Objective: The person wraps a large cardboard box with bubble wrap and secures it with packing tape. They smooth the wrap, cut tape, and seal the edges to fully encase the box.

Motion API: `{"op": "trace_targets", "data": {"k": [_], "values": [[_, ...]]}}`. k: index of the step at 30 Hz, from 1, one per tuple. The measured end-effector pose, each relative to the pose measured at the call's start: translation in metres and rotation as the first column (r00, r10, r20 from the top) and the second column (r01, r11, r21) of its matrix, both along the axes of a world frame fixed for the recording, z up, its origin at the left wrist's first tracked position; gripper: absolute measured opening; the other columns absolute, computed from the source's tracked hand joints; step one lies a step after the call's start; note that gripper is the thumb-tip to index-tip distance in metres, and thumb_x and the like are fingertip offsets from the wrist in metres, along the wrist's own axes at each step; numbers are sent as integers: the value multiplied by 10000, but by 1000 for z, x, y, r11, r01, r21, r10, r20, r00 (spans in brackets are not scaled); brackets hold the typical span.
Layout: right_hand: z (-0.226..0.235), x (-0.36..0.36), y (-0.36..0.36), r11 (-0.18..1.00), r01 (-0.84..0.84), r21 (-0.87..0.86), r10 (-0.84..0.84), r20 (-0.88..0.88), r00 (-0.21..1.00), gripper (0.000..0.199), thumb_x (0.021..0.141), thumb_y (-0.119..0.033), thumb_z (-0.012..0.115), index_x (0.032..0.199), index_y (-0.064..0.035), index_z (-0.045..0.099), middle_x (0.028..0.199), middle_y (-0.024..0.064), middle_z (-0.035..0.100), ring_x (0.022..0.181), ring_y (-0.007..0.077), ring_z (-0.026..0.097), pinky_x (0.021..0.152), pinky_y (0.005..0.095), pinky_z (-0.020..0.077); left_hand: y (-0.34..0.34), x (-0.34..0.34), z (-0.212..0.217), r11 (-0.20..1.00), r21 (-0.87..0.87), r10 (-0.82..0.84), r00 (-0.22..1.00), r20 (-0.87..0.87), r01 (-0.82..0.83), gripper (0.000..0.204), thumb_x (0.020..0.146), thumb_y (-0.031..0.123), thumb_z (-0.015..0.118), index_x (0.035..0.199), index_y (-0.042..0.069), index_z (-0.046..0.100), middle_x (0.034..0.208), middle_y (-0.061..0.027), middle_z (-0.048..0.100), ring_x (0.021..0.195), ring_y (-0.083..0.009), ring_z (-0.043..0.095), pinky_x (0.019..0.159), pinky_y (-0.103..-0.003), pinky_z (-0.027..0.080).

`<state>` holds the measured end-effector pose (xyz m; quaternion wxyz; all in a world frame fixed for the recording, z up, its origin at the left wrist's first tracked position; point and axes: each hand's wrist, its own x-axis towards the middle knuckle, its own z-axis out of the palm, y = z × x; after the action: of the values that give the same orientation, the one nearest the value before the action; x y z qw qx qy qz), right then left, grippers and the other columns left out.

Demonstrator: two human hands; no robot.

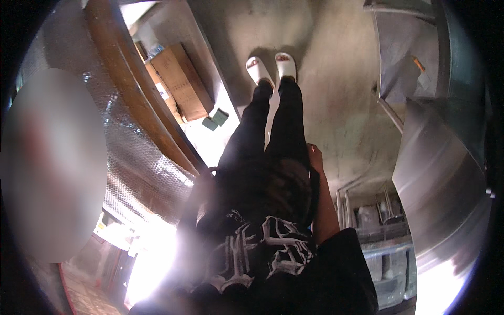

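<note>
My right hand [315, 156] hangs beside my right thigh, its fingers turned in toward the leg and mostly hidden. Nothing shows in it. On the other side, my left arm [194, 202] hangs by my left hip, washed out by glare; whatever that hand does is too blurred and dark to make out. Nearest to it lies a sheet of clear bubble wrap [139, 152] over a bench with a brown edge [123, 68]. Between my arms are my black shirt with pale lettering [262, 252] and black trousers [287, 115].
Under the bench's edge stands a brown cardboard box [181, 81], with small dark green pieces [215, 119] beside it. Grey sheeting [436, 152] bulges along the right. Clear plastic bins [388, 268] fill a rack at lower right. My white slides [286, 65] stand on grey floor [336, 68].
</note>
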<state>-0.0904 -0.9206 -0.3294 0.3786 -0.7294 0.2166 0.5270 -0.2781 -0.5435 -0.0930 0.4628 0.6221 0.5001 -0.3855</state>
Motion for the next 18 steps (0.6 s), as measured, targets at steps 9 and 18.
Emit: {"op": "trace_targets", "data": {"k": [9,18], "values": [[49,151,79,987,113,111,-123,90,988,442,1044,-341,597,1258,45,605,986,124,684,871,208,679,773,362,561,-2,-8,6,951,152,242,956,167,-268,441,873,39,624,1312,54,646,930,-118,673,776,-187,594,742,-359,509],[71,286,232,911,-351,218,283,289,914,308,1033,-342,590,1215,-96,623,892,43,662,749,162,660,632,330,511,-97,-6,6,796,393,394,887,240,-460,396,946,402,664,1256,163,727,1079,-229,740,1026,-360,716,924,-469,556]]}}
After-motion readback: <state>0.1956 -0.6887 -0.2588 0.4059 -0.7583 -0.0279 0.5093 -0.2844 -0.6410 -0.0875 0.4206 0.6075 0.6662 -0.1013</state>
